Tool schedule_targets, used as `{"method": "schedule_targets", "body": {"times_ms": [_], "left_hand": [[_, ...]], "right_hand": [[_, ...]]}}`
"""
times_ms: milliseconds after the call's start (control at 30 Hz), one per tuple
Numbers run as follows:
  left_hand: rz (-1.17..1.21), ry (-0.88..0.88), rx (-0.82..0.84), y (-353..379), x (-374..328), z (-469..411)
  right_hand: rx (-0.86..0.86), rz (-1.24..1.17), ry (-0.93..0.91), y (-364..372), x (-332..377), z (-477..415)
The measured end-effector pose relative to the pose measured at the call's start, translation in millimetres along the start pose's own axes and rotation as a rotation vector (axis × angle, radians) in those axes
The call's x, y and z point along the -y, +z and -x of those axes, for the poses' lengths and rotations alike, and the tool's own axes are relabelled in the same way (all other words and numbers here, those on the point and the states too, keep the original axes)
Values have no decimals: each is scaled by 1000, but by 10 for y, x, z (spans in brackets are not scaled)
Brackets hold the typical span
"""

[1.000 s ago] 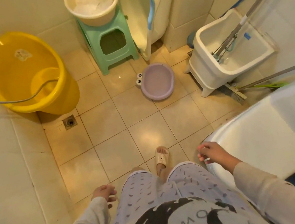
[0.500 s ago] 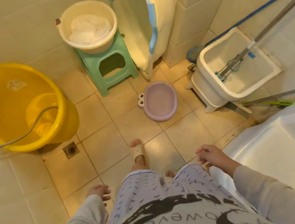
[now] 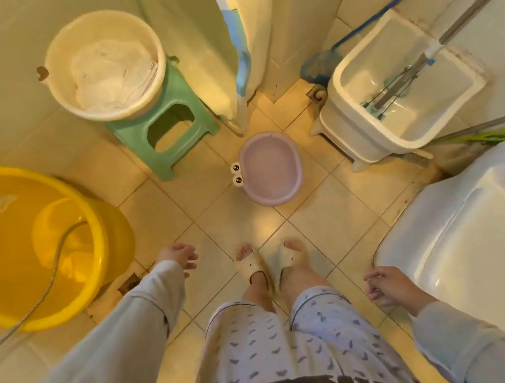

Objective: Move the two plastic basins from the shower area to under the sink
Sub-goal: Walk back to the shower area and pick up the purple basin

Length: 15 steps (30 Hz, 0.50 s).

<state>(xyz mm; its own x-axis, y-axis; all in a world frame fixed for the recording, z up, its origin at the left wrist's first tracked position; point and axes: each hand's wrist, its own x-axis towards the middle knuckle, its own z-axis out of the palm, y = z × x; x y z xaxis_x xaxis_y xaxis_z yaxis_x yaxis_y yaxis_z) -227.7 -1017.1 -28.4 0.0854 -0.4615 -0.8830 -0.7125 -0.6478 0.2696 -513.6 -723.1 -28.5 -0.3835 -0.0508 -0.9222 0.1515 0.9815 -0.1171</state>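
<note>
overhead, left hand [image 3: 177,256] open and empty, right hand [image 3: 387,284] loosely curled, empty, purple basin [image 3: 270,168] on floor ahead

head cam | looks steeply down, forward | floor tiles [image 3: 231,215] near | edges bent, likely wide-angle

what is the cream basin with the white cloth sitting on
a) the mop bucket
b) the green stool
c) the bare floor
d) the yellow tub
b: the cream basin rests on top of the green stool, against the tiled wall.
</note>
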Motion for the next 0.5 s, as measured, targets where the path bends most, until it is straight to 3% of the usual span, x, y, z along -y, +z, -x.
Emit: {"method": "schedule_targets", "body": {"times_ms": [233, 500], "left_hand": [[-88, -46, 107, 367, -329, -395], [-112, -75, 173, 1121, -696, -1585]], "right_hand": [[58, 24, 19, -9, 524, -463], [86, -45, -4, 61, 1160, -1798]]}}
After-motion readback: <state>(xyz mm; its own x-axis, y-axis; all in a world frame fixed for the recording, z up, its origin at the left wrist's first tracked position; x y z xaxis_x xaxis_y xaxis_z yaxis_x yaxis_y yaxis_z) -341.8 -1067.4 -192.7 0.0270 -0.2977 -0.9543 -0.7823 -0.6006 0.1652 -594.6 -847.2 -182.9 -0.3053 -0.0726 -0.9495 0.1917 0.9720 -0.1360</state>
